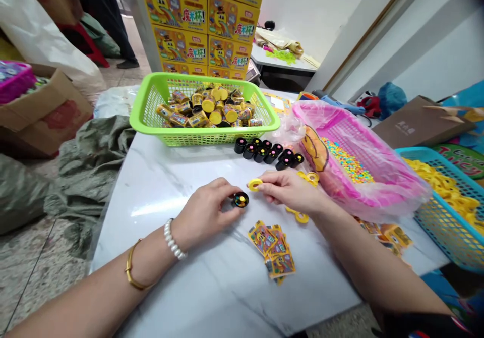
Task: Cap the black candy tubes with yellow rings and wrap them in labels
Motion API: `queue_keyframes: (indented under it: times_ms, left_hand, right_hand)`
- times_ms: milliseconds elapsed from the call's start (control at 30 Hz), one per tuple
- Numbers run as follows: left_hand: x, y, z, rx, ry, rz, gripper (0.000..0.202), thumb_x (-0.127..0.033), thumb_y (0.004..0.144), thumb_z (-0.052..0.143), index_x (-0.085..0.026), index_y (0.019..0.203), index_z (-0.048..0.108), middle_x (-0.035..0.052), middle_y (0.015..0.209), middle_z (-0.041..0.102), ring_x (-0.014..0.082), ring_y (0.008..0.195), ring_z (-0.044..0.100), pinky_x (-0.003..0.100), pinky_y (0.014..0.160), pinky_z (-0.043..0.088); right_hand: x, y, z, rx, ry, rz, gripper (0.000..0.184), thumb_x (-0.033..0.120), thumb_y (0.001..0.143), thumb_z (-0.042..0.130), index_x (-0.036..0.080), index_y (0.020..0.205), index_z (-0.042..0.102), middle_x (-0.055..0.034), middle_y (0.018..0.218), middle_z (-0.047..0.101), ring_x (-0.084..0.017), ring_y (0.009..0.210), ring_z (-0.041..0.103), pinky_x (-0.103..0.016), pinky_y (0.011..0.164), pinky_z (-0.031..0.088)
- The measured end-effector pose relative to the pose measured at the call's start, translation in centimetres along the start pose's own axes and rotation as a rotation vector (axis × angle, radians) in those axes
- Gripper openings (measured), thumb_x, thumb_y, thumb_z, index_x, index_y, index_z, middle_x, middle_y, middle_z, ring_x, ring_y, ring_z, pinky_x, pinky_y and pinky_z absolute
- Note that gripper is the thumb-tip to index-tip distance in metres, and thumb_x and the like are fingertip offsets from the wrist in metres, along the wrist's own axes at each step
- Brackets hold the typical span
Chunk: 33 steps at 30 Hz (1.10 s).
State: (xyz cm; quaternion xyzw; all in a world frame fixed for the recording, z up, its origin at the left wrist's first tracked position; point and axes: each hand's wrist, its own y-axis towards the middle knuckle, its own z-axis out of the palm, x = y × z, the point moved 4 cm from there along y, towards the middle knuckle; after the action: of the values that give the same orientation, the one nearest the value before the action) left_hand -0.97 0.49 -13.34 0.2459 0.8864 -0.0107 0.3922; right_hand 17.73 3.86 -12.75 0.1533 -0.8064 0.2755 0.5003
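Black capsule of coloured beads (241,200), resting on the white marble bench (159,272), is enclosed in a narrow grip by the left hand (204,209). A yellow ring (255,184) is pinched narrowly by the right hand (289,191), just beside it. Stacked yellow cartons (200,25) are printed "魔术杯!".

Black cup (241,200) of colored beads, upright, yellow ring (255,184), tilted

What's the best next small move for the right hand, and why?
Probably bring the yellow ring in the right hand onto the black round container: they sit very close together, and the left hand is steadying the container on the marble table top.
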Motion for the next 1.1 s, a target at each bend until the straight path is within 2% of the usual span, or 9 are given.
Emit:
queue_keyframes:
  times_ms: [100,167,267,467,600,667,800,933,1100]
  left_hand:
    - [0.1,-0.1,0.2,0.044,-0.026,-0.061,0.026,-0.023,0.079,0.062,-0.018,0.103,0.072,-0.0003,0.069,0.064,0.0124,0.059,0.055,0.023,0.057,0.040]
    - [0.2,-0.2,0.4,0.088,-0.056,-0.118,0.026,-0.023,0.080,0.060,-0.019,0.103,0.072,-0.0029,0.060,0.063,0.0115,0.053,0.054,0.022,0.054,0.038]
    - [0.1,-0.2,0.6,0.112,-0.105,-0.167,0.022,-0.023,0.081,0.059,-0.020,0.098,0.073,-0.0038,0.057,0.064,0.0106,0.049,0.054,0.020,0.051,0.037]
    - [0.1,-0.3,0.8,0.142,-0.262,-0.261,0.017,-0.026,0.082,0.059,-0.020,0.089,0.073,-0.0048,0.049,0.060,0.0097,0.043,0.052,0.019,0.047,0.037]
    - [0.0,-0.5,1.1,0.258,-0.568,-0.367,0.027,-0.038,0.086,0.056,-0.018,0.098,0.071,-0.0010,0.060,0.065,0.0104,0.043,0.055,0.019,0.039,0.039]
    - [0.0,-0.5,1.1,0.297,-0.677,-0.417,0.035,-0.046,0.087,0.055,-0.016,0.098,0.070,0.0022,0.069,0.067,0.0109,0.044,0.057,0.018,0.036,0.040]
    - [0.2,-0.2,1.3,0.335,-0.766,-0.473,0.038,-0.050,0.085,0.059,-0.014,0.091,0.069,0.0028,0.065,0.065,0.0119,0.049,0.060,0.017,0.037,0.045]
    - [0.4,0.0,1.7,0.337,-0.828,-0.550,0.040,-0.052,0.083,0.060,-0.013,0.085,0.071,0.0073,0.071,0.068,0.0133,0.051,0.063,0.019,0.039,0.048]
    - [0.3,-0.1,2.2,0.218,-0.882,-0.650,0.037,-0.046,0.087,0.057,-0.015,0.074,0.070,0.0030,0.054,0.063,0.0112,0.041,0.057,0.021,0.038,0.048]
  right_hand:
    - [-0.4,0.1,1.5,0.140,0.302,0.114,0.033,0.037,0.082,0.067,0.015,0.106,0.061,0.0067,0.056,0.054,-0.003,0.040,0.039,-0.015,0.037,0.025]
    - [-0.6,0.3,2.3,0.085,0.402,0.135,0.035,0.037,0.077,0.073,0.016,0.100,0.057,0.0066,0.054,0.058,-0.003,0.035,0.038,-0.014,0.033,0.024]
    - [-0.6,0.6,3.1,-0.047,0.384,0.122,0.033,0.036,0.072,0.078,0.017,0.084,0.054,0.0082,0.046,0.055,-0.003,0.030,0.038,-0.013,0.030,0.026]
    - [-0.1,0.6,3.6,-0.114,0.357,0.083,0.031,0.032,0.069,0.080,0.017,0.081,0.055,0.0083,0.048,0.056,-0.005,0.035,0.048,-0.014,0.034,0.040]
    - [-0.6,0.9,3.8,-0.073,0.439,0.092,0.033,0.034,0.071,0.079,0.017,0.080,0.052,0.0031,0.056,0.065,-0.011,0.047,0.064,-0.020,0.048,0.054]
    - [-1.0,1.0,3.9,-0.058,0.506,0.123,0.034,0.036,0.072,0.079,0.017,0.081,0.052,0.0007,0.061,0.069,-0.012,0.054,0.068,-0.021,0.053,0.057]
    - [-1.0,0.9,3.9,-0.058,0.523,0.105,0.030,0.033,0.075,0.076,0.017,0.082,0.052,0.0005,0.063,0.069,-0.012,0.056,0.069,-0.022,0.056,0.056]
    - [-0.4,0.7,3.7,-0.077,0.435,0.032,0.022,0.026,0.078,0.072,0.018,0.080,0.052,0.0028,0.058,0.065,-0.010,0.053,0.065,-0.021,0.054,0.053]
    - [-0.6,0.8,3.6,-0.101,0.440,0.085,0.016,0.022,0.079,0.068,0.017,0.080,0.053,0.0032,0.062,0.065,-0.008,0.054,0.063,-0.019,0.054,0.050]
